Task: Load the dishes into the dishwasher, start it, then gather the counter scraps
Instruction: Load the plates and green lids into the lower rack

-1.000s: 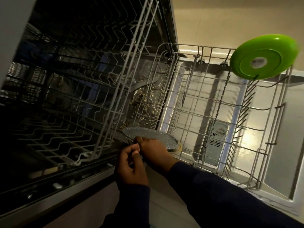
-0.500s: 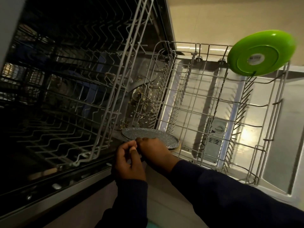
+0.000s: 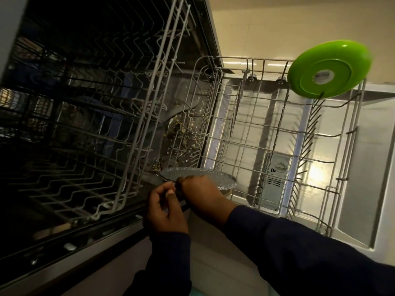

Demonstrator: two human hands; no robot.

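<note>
A grey speckled round dish lies nearly flat at the near edge of the pulled-out lower rack. My right hand covers and grips its near rim. My left hand sits just beside it, fingers pinched at the dish's near-left edge, where a dark part shows between the two hands. A bright green plate stands on edge in the rack's far right corner, its underside facing me. The upper rack is pulled out to the left and holds nothing I can see.
The dishwasher door lies open under the lower rack, with the detergent compartment showing through the wires. Food scraps litter the tub floor around the drain. The tub interior on the left is dark. Pale floor lies beyond the door.
Both hands stay at the grey dish's near rim with hardly any movement. The view has shifted only slightly.
</note>
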